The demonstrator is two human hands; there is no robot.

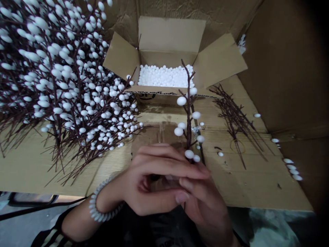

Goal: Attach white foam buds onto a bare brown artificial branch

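Note:
My left hand (154,178) and my right hand (203,202) come together around the lower stem of a dark brown artificial twig (189,116), which stands upright with white foam buds along it. The fingers of my left hand curl across my right hand and hide part of the stem. A short end of stem shows below my hands. Behind the twig sits an open cardboard box (169,37) filled with white foam balls (164,77). A few loose buds (220,154) lie on the cardboard sheet (239,178) to the right of my hands.
A dense mass of budded branches (64,85) fills the upper left and overhangs the cardboard sheet. Bare dark twigs (233,120) lie on the right, near a row of white buds (290,168). Cardboard walls (290,68) rise at the right and back.

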